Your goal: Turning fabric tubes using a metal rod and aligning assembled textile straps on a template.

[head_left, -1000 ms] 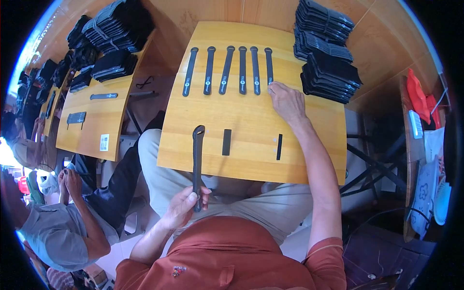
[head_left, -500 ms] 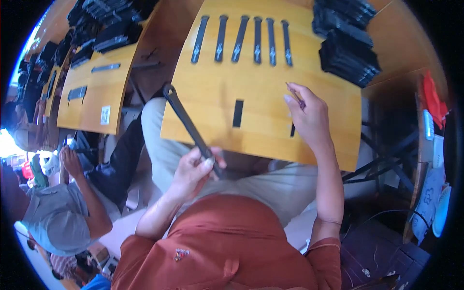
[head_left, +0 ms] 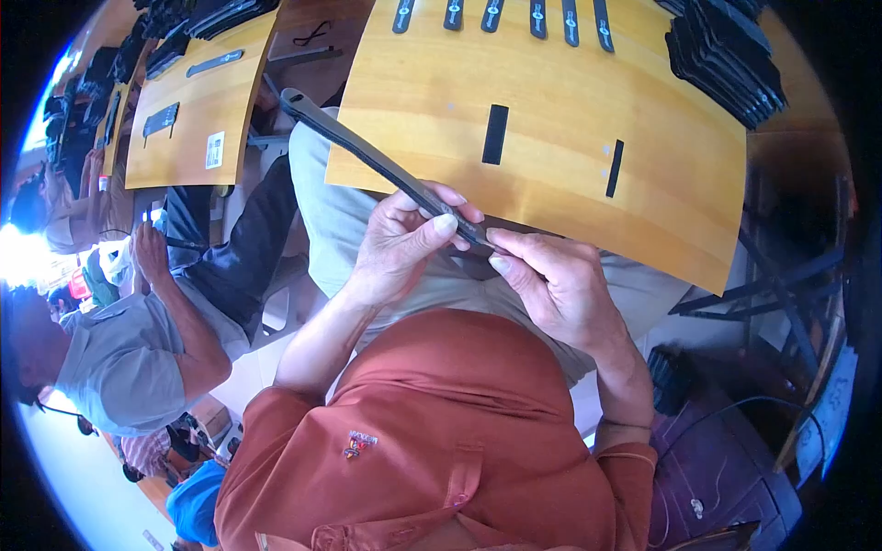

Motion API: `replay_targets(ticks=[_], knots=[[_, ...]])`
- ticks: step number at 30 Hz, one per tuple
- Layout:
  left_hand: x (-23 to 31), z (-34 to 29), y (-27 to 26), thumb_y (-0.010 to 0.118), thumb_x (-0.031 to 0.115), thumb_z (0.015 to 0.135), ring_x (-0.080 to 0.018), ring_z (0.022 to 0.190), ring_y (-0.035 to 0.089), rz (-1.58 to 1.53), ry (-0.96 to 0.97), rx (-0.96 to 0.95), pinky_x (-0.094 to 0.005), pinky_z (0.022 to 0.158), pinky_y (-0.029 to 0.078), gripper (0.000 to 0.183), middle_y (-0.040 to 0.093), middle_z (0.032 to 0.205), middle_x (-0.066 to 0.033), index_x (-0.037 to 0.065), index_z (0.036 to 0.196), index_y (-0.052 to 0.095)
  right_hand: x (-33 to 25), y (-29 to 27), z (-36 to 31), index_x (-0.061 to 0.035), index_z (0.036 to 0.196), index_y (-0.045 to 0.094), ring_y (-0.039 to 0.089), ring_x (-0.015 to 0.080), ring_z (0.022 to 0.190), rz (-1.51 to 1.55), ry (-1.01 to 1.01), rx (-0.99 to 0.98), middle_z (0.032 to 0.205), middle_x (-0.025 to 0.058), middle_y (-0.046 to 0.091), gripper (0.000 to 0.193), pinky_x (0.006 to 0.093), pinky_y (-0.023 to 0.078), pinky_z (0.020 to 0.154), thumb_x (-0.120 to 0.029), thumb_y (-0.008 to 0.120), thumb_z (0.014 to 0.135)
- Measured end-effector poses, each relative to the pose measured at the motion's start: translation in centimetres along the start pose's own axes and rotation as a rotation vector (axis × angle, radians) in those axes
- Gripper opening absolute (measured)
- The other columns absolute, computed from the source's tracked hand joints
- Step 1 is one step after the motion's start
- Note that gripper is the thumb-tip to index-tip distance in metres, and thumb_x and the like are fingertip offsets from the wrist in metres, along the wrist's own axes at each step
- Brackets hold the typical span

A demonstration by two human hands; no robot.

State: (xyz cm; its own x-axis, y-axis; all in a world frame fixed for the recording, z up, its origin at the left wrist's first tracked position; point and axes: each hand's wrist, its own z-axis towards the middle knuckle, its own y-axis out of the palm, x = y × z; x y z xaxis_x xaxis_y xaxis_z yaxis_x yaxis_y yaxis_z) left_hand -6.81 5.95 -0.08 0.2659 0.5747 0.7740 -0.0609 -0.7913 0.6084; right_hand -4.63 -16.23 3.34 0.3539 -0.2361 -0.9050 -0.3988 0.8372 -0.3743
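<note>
We see the left hand (head_left: 404, 243) gripping a dark strap (head_left: 354, 142) slantwise above the lap; the right hand (head_left: 556, 285) has its fingertips at the near end, but we cannot tell what they pinch. Beyond, on the table (head_left: 413, 129), we see six straps (head_left: 538, 18) bearing pale printed marks. We notice an embroidered logo (head_left: 358, 444) on the red shirt (head_left: 432, 386) and a white label (head_left: 215, 150) on the neighbouring table (head_left: 175, 156).

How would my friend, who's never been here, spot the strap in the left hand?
Find the yellow wooden table before the person in the rust-red shirt. Near its closest edge, the left hand grips a long dark strap slanting up to the left. It's the one held in the air, while six straps lie flat in a row on the table.
</note>
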Motion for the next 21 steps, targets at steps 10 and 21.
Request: replay_targets(ticks=[10,21], knots=[[-0.40,-0.32,-0.32,0.069,0.008,0.096,-0.0167,0.094,0.068,0.049,0.040,-0.003,-0.0311,0.084,0.056,0.028,0.071,0.111,-0.0145,0.002,0.122,0.063,0.70,0.84,-0.26,0.0022,0.108,0.071,0.073,0.0337,0.075,-0.074,-0.003,-0.003,0.089,0.0205,0.073,0.021,0.0405,0.057,0.064,-0.007,0.073,0.089],[-0.49,-0.41,-0.20,0.070,0.005,0.095,-0.0169,0.098,0.068,0.123,0.084,0.040,-0.0312,0.087,0.057,0.027,0.071,0.111,-0.0138,0.001,0.120,0.063,0.70,0.83,-0.44,0.0010,0.111,0.070,0.072,0.0331,0.074,-0.080,0.021,-0.038,0.088,0.0194,0.072,0.022,0.0407,0.057,0.063,-0.006,0.071,0.090]])
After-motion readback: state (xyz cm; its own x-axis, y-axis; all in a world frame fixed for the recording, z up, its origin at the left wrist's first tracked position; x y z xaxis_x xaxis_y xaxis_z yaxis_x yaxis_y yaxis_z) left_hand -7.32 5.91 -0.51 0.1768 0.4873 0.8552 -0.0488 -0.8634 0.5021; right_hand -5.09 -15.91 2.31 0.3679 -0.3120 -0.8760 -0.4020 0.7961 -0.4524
